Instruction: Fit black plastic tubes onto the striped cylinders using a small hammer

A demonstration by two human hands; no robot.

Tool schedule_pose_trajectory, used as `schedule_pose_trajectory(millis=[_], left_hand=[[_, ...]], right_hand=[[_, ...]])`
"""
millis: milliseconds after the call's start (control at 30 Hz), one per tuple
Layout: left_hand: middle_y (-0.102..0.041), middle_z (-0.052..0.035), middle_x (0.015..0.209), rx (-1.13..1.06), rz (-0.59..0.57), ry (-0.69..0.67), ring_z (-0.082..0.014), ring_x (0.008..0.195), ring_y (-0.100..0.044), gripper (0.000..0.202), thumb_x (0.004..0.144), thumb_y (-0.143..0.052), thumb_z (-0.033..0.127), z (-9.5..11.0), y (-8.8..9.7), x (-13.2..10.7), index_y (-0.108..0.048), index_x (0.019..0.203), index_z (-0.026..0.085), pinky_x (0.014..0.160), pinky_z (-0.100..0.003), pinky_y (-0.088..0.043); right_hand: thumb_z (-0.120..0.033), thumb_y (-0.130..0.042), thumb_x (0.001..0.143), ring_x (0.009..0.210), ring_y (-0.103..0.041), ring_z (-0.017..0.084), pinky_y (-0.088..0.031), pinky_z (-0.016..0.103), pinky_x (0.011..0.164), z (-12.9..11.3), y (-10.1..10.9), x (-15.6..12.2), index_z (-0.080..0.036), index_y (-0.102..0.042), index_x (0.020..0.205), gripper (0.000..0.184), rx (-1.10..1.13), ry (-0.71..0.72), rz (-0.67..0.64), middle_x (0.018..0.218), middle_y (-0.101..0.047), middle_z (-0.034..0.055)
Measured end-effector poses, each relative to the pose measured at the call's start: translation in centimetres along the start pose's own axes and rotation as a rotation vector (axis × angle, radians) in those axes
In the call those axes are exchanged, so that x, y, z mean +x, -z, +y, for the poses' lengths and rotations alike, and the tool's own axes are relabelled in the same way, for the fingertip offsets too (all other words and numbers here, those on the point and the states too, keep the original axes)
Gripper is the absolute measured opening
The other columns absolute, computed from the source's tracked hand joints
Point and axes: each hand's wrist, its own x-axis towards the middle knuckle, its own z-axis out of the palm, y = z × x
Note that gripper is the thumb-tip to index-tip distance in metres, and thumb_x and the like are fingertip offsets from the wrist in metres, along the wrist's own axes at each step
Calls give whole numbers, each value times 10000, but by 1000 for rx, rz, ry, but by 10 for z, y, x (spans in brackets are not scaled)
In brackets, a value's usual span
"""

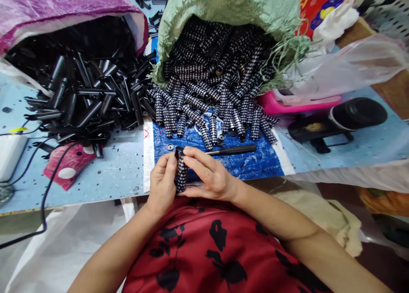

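- Head view: the left hand [162,184] and the right hand [211,178] are both grasping one patterned tube [182,173], black with white squares. They are holding it upright just off the near edge of the blue sheet [255,163], above a red-clad lap.
- The left hand is wrapping its fingers round the tube's left side. The right hand is closing thumb and fingers over its upper end and right side. Neither hand is slack.
- A thin black rod [233,150] is lying across the near part of the blue sheet, its left end running under the right hand's fingers. Whether it is entering the tube I cannot tell.
- A small metal ring [170,147] is sitting at the sheet's near left corner.
- At the far side of the blue sheet, a heap of patterned tubes [211,93] is spilling out of a green sack [230,3]. Left of the sheet, a heap of plain black tubes [86,93] is spilling from a pink sack [64,3].
- By my judgement only one piece is being worked, and both heaps are looking large, so much seems left. No separate stack of finished pieces is showing, so how many are done cannot be told.
- Right of the blue sheet, a pink tray [297,106] and a black cylinder [354,113] are resting. Well to its left, a spotted pink pouch [68,163] is lying.
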Motion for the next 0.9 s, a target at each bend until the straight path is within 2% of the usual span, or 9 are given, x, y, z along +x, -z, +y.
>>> schedule_pose_trajectory(millis=[133, 300, 367, 433, 467, 600, 667, 767, 900], left_hand=[[-741, -27, 960, -224, -57, 179, -145, 842, -675, 353, 893, -767, 520, -2, 7, 0, -736, 1067, 214, 795, -255, -550], [-733, -31, 829, -392, -256, 556, -186, 706, -715, 452, 738, -902, 481, 10, 15, 4, -686, 1029, 211, 707, -331, -604], [-730, -26, 820, -395, -262, 592, -191, 681, -711, 508, 699, -922, 490, 9, 17, 6, -659, 1043, 224, 675, -332, -602], [-727, -27, 825, -309, -214, 495, -190, 675, -700, 533, 712, -896, 542, 4, 23, 7, -643, 1060, 228, 648, -323, -588], [-726, -31, 835, -214, -173, 390, -185, 683, -692, 521, 734, -872, 560, 0, 29, 9, -646, 1062, 224, 650, -314, -578], [-731, -56, 922, 494, -27, -162, -173, 799, -663, 348, 872, -751, 486, -11, 64, 20, -714, 1063, 198, 783, -308, -529], [-731, -67, 930, 828, -51, -283, -191, 837, -652, 302, 904, -706, 453, -11, 80, 28, -747, 1050, 192, 832, -329, -497], [-715, -64, 878, 1016, -127, -228, -198, 796, -629, 323, 888, -711, 481, -8, 92, 40, -773, 1000, 185, 783, -325, -467], [-656, -27, 759, 890, -192, -18, -163, 672, -560, 407, 839, -738, 558, -9, 92, 47, -758, 982, 177, 629, -278, -409]], right_hand=[[-454, -773, 908, 1475, -489, 305, -513, 443, 1176, 4, 0, -3, -136, -205, 1670, 1002, 55, -36, -16, 1527, -493, 239], [-543, -833, 822, 1498, -459, 297, -445, 442, 1228, 6, -4, -6, -142, -211, 1665, 1122, 204, -108, -48, 1550, -485, 234], [-618, -833, 784, 1505, -446, 313, -428, 481, 1235, 7, -3, -8, -147, -200, 1666, 1183, 209, -130, -70, 1550, -492, 236], [-662, -803, 792, 1490, -464, 327, -441, 512, 1214, 10, 5, -15, -162, -224, 1658, 1156, 149, -155, -93, 1536, -518, 222], [-635, -788, 828, 1453, -505, 324, -461, 510, 1188, 12, 11, -20, -178, -289, 1636, 1053, 79, -172, -93, 1498, -563, 199], [-334, -706, 973, 1119, -669, 273, -515, 432, 953, 34, 41, -49, -201, -674, 1243, 304, -451, -298, -137, 1140, -739, 98], [-293, -669, 993, 1004, -659, 253, -483, 403, 845, 45, 50, -60, -182, -709, 1097, 158, -618, -329, -244, 1055, -743, 86], [-283, -612, 1024, 922, -640, 227, -469, 372, 786, 49, 52, -61, -152, -695, 1049, 157, -656, -283, -289, 1033, -732, 96], [-223, -542, 1041, 856, -645, 200, -520, 329, 787, 29, 44, -41, -146, -658, 1128, 165, -457, -261, -191, 964, -713, 91]])
